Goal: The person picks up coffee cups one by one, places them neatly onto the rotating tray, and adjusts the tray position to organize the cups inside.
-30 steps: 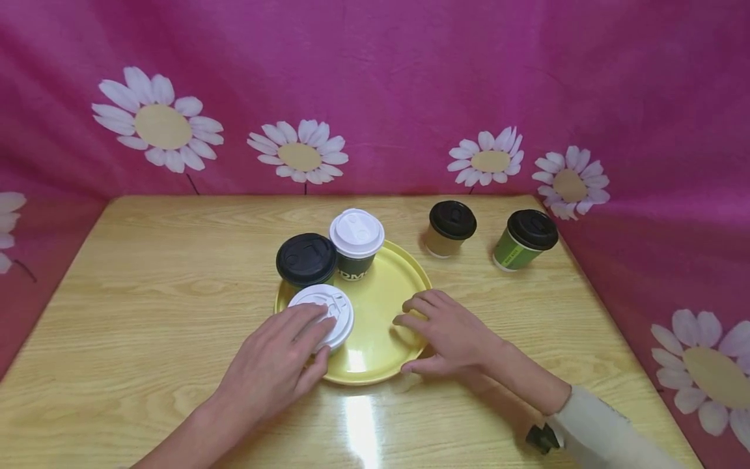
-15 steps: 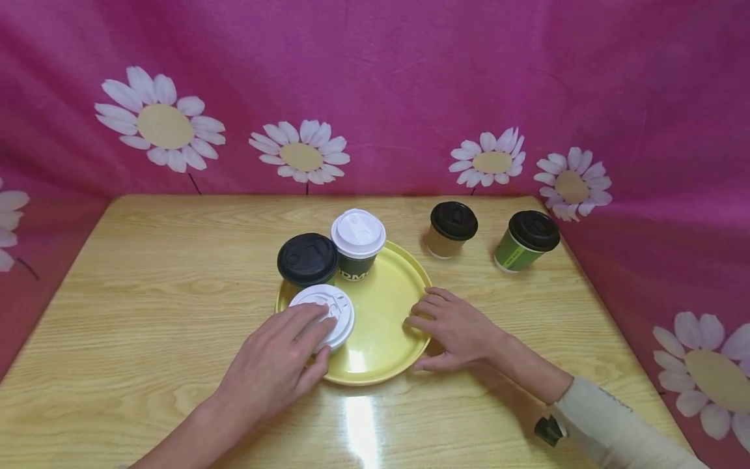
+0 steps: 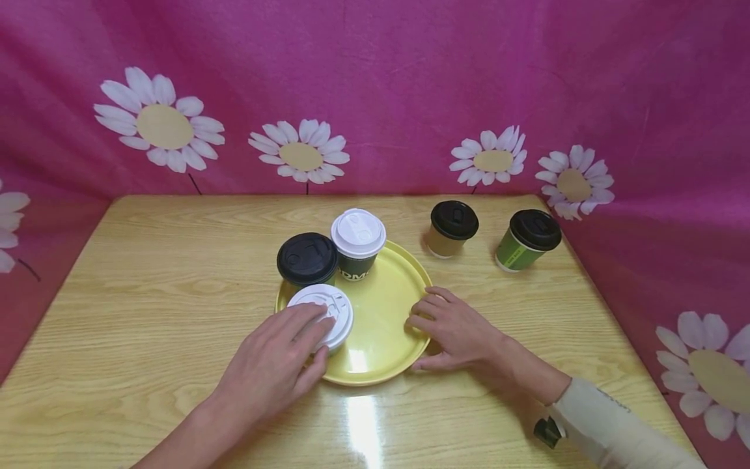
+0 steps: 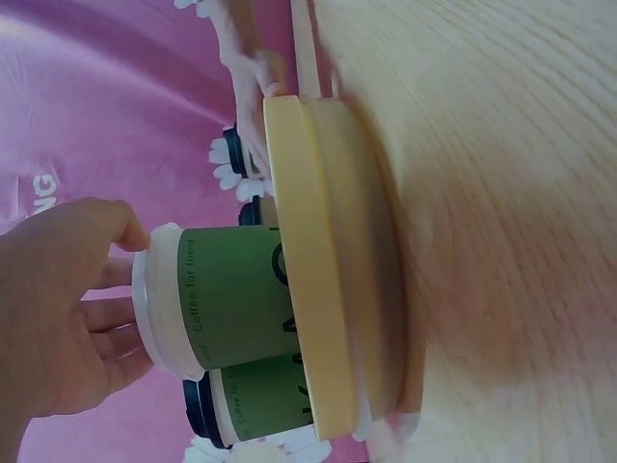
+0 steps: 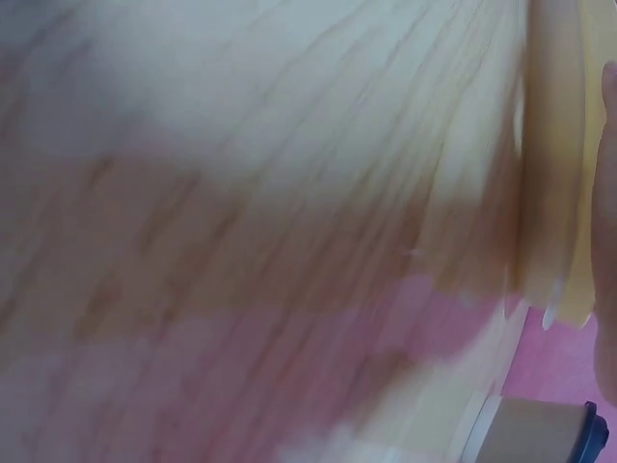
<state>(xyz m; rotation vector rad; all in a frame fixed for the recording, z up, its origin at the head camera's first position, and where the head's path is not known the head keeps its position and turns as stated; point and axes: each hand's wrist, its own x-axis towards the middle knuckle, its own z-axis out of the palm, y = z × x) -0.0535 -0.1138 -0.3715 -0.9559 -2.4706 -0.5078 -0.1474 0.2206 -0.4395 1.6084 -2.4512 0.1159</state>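
Tray (image 3: 381, 319) holds three cups (image 3: 357, 242) (all lidded)

You are at an indoor nook that looks like a makeshift, draped booth; whether it stands in a home, an office or a lab, you cannot tell from these views. Magenta cloth (image 3: 387, 78) hangs behind your wood-grain surface (image 3: 176, 273) and along both its sides, printed with large white daisies (image 3: 163, 127). Near you, a bright reflection (image 3: 363, 426) gleams on the wood. The yellow tray (image 3: 381, 326) and lidded takeaway cups (image 3: 357, 234) give you a café touch within this curtained corner.
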